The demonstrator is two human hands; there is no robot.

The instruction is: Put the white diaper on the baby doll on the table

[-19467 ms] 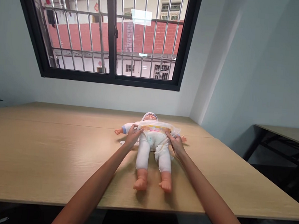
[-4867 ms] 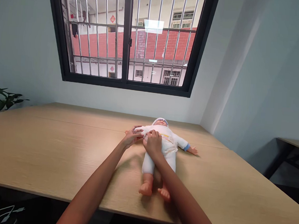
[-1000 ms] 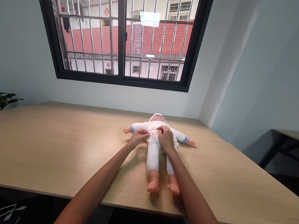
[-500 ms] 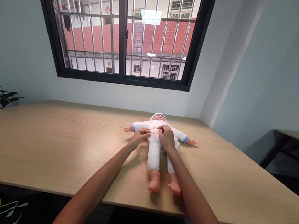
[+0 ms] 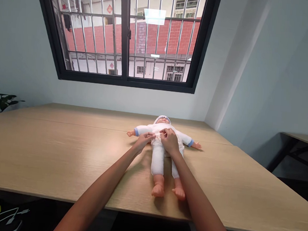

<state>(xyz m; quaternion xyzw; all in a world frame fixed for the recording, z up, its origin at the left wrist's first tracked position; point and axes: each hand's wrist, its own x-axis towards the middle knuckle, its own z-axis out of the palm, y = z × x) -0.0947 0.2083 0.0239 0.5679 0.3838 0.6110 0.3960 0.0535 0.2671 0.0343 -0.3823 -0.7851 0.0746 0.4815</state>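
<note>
I see the white-clothed plastic baby doll point(image 5: 165, 145) lying lengthwise away from me on the wooden counter point(image 5: 60, 154); left hand point(image 5: 143, 142) and right hand point(image 5: 169, 141) both pinch its waist clothing.

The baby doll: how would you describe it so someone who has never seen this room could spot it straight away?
Below the barred window stands a long wooden table. The baby doll lies on its back near the table's far edge, head toward the window, bare feet toward the viewer. It wears white with blue cuffs, and the left hand and right hand rest on its waist.
</note>
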